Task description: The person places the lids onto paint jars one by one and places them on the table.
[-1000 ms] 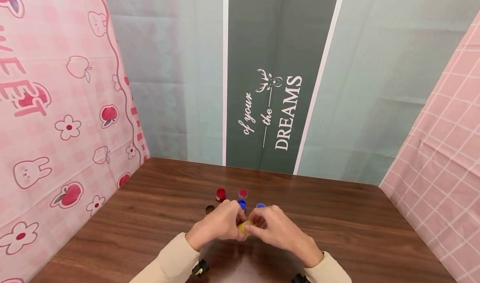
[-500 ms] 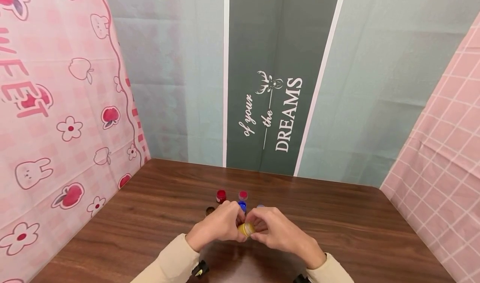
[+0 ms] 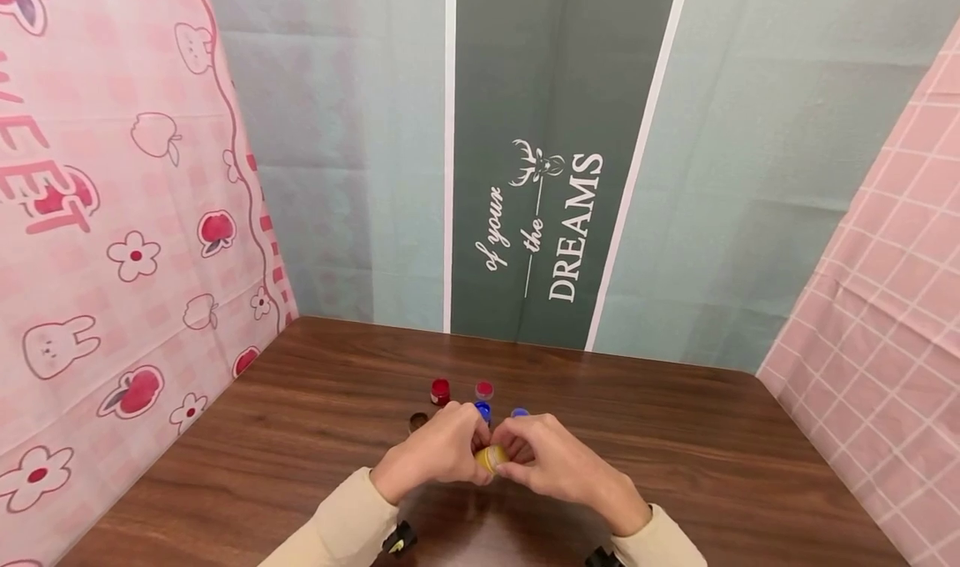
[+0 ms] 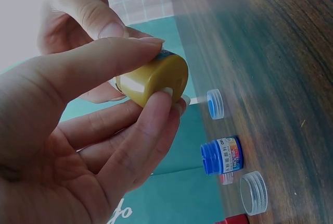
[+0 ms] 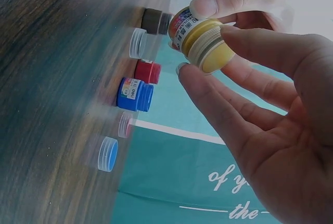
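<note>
A small yellow paint jar (image 3: 491, 459) is held tilted above the table, between both hands. My left hand (image 3: 444, 446) grips the jar's body, with the thumb on one side and fingertips at its base in the left wrist view. My right hand (image 3: 558, 460) pinches the clear ribbed cap (image 5: 210, 52) on the jar's other end. Beyond the hands stands an uncapped blue paint jar (image 5: 135, 95). A blue-tinted cap (image 5: 107, 153) lies near it, partly hidden behind my right hand in the head view.
A red paint jar (image 3: 441, 391) and a red-tinted cap (image 3: 485, 390) sit farther back on the wooden table (image 3: 675, 434). Left of the hands is a dark brown jar (image 5: 156, 22). A clear cap (image 5: 138, 43) lies between it and the blue jar. Cloth hangs behind the table.
My right fingers have shifted about the cap, and more of the yellow jar shows than a second ago. My left hand keeps its grip. The jars and caps on the table stay put.
</note>
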`<state>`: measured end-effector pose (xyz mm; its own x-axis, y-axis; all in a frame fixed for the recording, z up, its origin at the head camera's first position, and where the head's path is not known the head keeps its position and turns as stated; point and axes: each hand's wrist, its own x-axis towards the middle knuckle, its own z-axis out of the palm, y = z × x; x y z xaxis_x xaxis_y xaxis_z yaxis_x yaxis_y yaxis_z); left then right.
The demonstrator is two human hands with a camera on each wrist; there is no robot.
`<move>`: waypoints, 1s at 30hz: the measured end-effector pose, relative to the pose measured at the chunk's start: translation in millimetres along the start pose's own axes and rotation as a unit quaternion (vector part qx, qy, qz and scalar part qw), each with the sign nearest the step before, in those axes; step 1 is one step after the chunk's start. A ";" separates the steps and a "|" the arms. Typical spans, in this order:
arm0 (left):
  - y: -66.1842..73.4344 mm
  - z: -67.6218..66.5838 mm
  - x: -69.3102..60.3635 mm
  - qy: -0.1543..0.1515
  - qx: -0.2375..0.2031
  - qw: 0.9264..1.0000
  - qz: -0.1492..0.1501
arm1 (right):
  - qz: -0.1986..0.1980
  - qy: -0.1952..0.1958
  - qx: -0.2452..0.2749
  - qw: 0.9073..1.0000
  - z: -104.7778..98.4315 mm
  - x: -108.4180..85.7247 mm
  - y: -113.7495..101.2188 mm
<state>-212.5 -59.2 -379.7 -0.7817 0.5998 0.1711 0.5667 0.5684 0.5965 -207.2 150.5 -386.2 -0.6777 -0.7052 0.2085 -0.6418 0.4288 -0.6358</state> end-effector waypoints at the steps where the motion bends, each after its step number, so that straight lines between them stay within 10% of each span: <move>1: 0.0 0.3 0.2 0.000 0.000 1.000 0.001 | 0.001 0.000 -0.001 1.000 -0.2 -0.2 0.0; 30: -0.9 4.4 1.5 -0.006 -0.015 1.000 0.001 | -0.008 0.015 -0.043 0.999 -3.6 -2.7 -1.0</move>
<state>-213.0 -56.3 -383.4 -0.7772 0.6076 0.1635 0.5602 0.5498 0.6196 -206.1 153.9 -383.5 -0.6772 -0.6950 0.2416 -0.6801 0.4661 -0.5658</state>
